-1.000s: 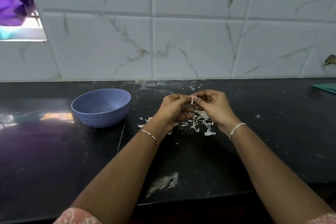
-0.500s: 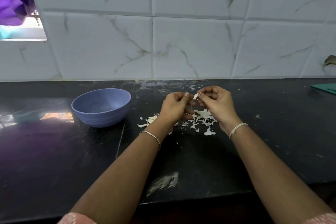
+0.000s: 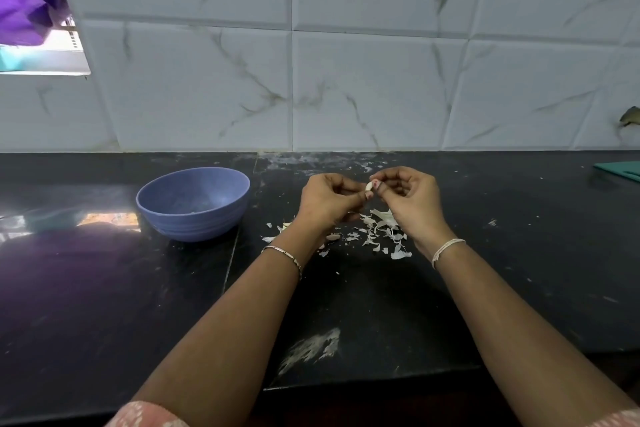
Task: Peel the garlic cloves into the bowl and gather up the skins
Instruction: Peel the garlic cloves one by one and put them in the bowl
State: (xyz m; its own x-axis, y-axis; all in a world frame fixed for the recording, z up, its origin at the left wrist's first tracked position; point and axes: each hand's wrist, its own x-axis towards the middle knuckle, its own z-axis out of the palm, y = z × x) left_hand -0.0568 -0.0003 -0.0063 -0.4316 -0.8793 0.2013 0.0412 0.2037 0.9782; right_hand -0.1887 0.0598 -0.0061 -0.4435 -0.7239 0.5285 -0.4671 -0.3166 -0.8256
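Clamped mid-frame in the fingertip grip of left hand (image 3: 329, 201) and right hand (image 3: 408, 199), garlic clove (image 3: 369, 186), likely light, firm, slippery, best pinched endwise; papery skins (image 3: 377, 229) strewn on table (image 3: 104, 288) below, bowl (image 3: 194, 222) at left.

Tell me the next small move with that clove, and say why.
Probably peel any skin left off with the right hand, letting it fall on the skins below. It and the left hand both pinch the clove at the fingertips above that pile; whether the clove is bare is too small to tell. The bowl on the left comes after.
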